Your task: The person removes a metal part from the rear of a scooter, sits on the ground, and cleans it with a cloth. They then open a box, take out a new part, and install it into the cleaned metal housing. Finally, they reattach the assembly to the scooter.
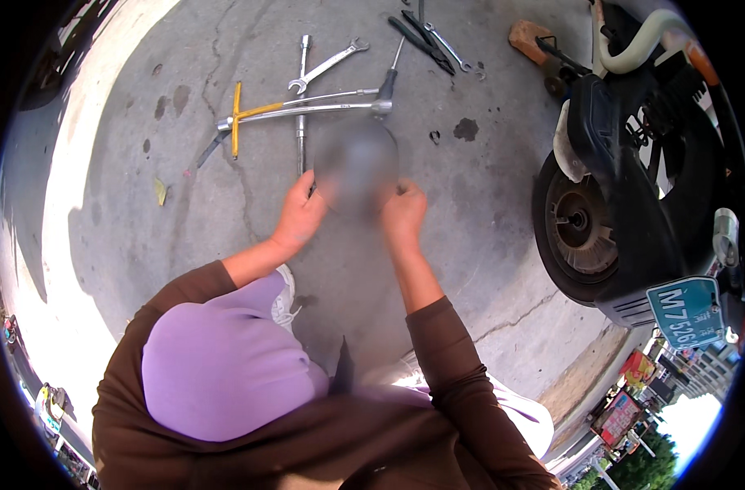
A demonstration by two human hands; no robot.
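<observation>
Between my hands is a round, dark grey thing (358, 163), heavily blurred, so its kind cannot be made out. My left hand (301, 214) is closed at its lower left edge, with part of the fingers lost in the blur. On the opposite edge, my right hand (403, 214) is closed too, its fingers curled in. Just beyond the round thing lie a long chrome bar wrench (307, 111), a yellow-handled T-wrench (236, 122) and a dark-handled screwdriver (387, 85). An upright socket bar (301, 126) reaches down toward my left hand.
Farther off lie an open-ended wrench (330, 67), black-handled pliers (424, 46) and a smaller wrench (447, 46). A parked scooter (633, 180) with its wheel (580, 220) stands at the right, near a brick (527, 41). My white shoe (285, 296) is on the concrete (478, 212).
</observation>
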